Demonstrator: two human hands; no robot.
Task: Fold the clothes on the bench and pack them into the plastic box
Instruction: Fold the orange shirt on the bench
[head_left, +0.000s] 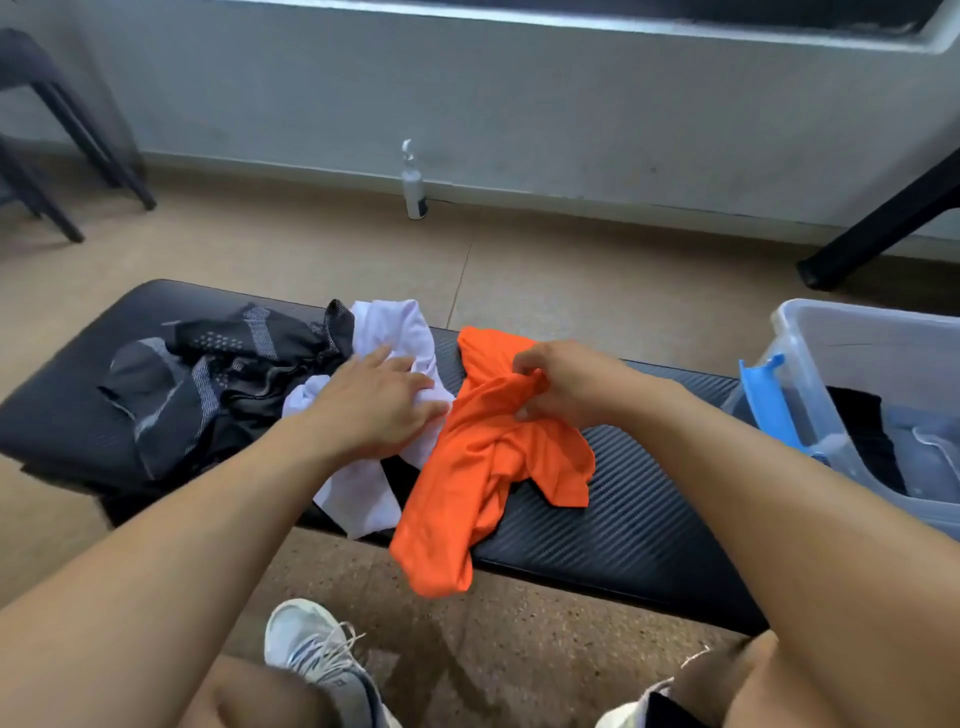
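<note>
Orange garment (483, 467): crumpled mid-bench (649, 525), its lower end hanging over the near edge.
Right hand (566, 384): fingers curled, gripping the orange cloth's upper part.
Left hand (379, 410): flat, fingers straight, pressing on the white garment (384, 332).
Black patterned garment (218, 374): heaped toward the bench's left end, touching the white one.
Plastic box (872, 343): at the bench's right end, dark cloth inside.

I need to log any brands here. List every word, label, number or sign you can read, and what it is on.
No text can be read in this view.
Spray bottle by the wall: dark patch near its base, too small and blurred to read.
Black patterned garment: only woven dots and stripes, no letters.
Orange shirt, white garment, plastic box: no visible print.
</note>
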